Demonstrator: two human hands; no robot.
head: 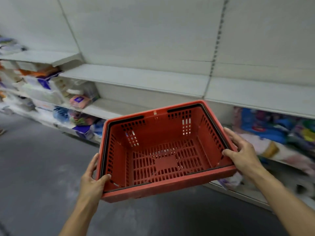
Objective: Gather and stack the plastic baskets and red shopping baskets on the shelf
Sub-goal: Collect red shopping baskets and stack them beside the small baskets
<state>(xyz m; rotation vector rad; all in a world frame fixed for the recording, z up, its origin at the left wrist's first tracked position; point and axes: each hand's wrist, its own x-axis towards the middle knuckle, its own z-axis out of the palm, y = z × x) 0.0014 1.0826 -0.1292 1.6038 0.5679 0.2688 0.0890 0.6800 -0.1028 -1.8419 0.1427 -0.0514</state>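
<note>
- Red shopping basket [167,150] is held in the air in front of the shelving, open side up and tilted, empty, its black handles folded down along the rim
- Left hand [92,180] clasps the near left corner, thumb over the rim; right hand [242,154] closes on the right rim, which likely keeps the wide basket steady for carrying
- Bare middle shelf [136,77] lies beyond the basket and looks a fit place to set it
- Packaged goods [51,92] crowd the shelves to the left and the lower right, blurred; nothing blocks the way to the bare shelf
</note>
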